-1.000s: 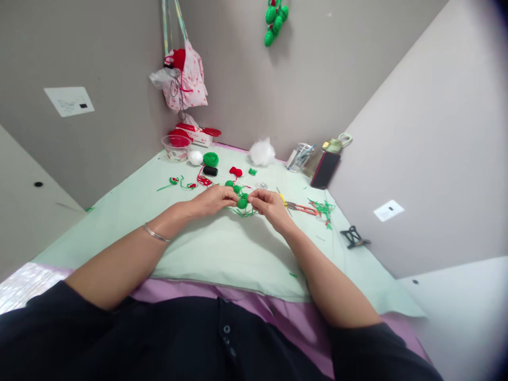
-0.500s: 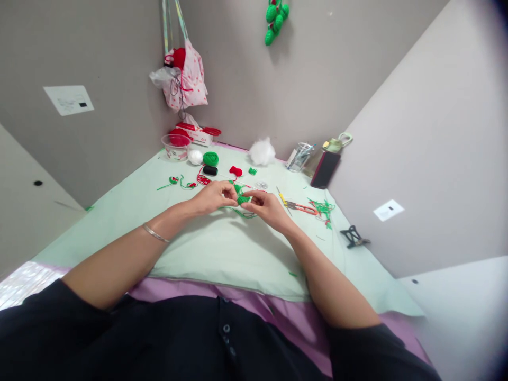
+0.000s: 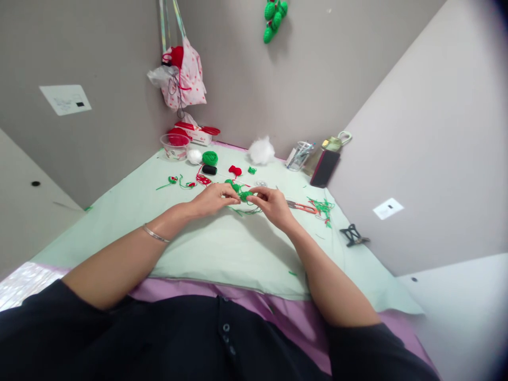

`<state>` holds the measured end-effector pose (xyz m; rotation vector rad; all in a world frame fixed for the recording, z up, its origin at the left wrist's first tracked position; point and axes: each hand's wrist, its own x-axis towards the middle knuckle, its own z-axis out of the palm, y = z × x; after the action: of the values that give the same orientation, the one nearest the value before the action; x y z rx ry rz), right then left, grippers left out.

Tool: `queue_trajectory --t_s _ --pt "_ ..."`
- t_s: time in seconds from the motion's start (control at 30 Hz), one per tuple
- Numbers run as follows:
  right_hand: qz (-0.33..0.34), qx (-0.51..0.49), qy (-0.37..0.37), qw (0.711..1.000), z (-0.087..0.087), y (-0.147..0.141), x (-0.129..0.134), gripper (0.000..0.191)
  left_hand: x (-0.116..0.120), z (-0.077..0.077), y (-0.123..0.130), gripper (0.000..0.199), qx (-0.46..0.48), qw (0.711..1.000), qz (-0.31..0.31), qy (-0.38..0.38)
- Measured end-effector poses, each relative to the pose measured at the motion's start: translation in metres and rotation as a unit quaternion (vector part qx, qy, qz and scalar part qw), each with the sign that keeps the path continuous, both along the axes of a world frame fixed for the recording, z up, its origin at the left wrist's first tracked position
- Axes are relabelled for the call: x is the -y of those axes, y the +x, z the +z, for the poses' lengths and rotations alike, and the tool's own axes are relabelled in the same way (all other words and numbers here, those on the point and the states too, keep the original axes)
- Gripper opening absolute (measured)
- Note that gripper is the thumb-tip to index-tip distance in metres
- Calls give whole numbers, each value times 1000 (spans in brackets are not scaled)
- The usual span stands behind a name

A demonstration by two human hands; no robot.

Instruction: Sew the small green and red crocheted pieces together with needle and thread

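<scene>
A small green crocheted piece [image 3: 245, 196] is pinched between my two hands above the table. My left hand [image 3: 216, 199] grips its left side with thumb and fingers together. From the right, my right hand [image 3: 270, 203] holds the other side between thumb and fingertips. Green yarn tails [image 3: 248, 212] hang below the piece onto the cloth. Just behind my fingers lie more small green crocheted pieces [image 3: 233, 185], and I cannot tell if they join the held one. Red-handled scissors [image 3: 304, 207] lie right of my right hand.
Farther back are a green yarn ball [image 3: 210, 157], a black spool [image 3: 209, 170], a red crocheted piece [image 3: 235, 170] and white stuffing [image 3: 262, 151]. Green yarn scraps [image 3: 323, 209], a phone [image 3: 324, 168] and a black claw clip [image 3: 354, 235] are at right. A plastic tub [image 3: 175, 147] stands back left.
My right hand has shifted slightly right and up, its fingers now more closed over the green piece. The piece moved slightly up and right. The yellow-handled tool is now mostly hidden behind my right hand.
</scene>
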<state>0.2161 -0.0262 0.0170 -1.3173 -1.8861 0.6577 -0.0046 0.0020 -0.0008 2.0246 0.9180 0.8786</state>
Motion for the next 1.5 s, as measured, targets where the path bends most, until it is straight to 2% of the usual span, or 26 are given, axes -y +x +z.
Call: queue_trajectory --t_s 0.13,0.27,0.4,0.47,0.5,0.63,0.7,0.8,0.93,1.07,1.3,1.4,1.5 --pt "-19 -15 9 1000 -1 5 -4 45 0 9 -2 24 71 994 6 -77" --pt "-26 -7 12 1000 2 7 -4 40 0 16 -3 32 185 964 -15 -188" --pt "46 29 -3 999 3 -1 4 39 2 13 2 34 264 926 -27 -268" --pt "82 47 1 995 1 -6 8 38 3 9 6 32 265 930 -16 -255" --pt "91 53 6 994 0 -9 9 37 4 6 8 30 250 940 -7 -231" --pt "98 55 2 994 3 -10 11 36 5 2 10 22 141 989 41 -30" --pt "95 49 -8 994 6 -7 10 38 5 2 7 20 95 992 54 58" --pt "72 48 -17 996 8 -2 6 40 2 2 0 20 17 994 19 109" --pt "57 66 -36 996 4 2 1 37 0 1 -5 18 -99 988 -42 114" --pt "65 68 -66 993 2 1 0 30 1 0 -3 12 -151 983 -27 102" --pt "73 38 -72 994 5 4 0 31 3 3 1 4 -4 1000 5 17" --pt "66 30 -66 995 5 4 -1 31 2 6 0 9 53 998 -24 -25" --pt "65 13 -71 995 6 4 0 30 2 8 1 19 115 986 -53 -110"
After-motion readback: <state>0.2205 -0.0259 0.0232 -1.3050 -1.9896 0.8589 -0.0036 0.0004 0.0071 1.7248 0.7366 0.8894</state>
